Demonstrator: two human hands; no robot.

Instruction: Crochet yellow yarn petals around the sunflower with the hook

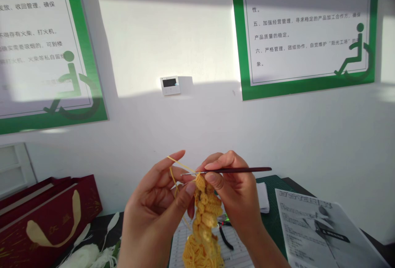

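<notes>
2 hands (156, 202) (236, 183), 1 crochet hook (249, 170), 2 posters (27, 70) (305, 29) and 1 thermostat (170, 86) appear.

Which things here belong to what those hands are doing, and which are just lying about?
In use:
hook, in the right hand
yellow piece, pinched in the left hand
yellow yarn, looped over the left hand

Seemingly just lying about:
red bag
white pieces
black-handled tool, partly hidden
printed sheet at right

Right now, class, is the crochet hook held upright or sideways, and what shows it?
Sideways: the crochet hook lies nearly level in the right hand, its metal tip pointing toward the left hand.
</notes>
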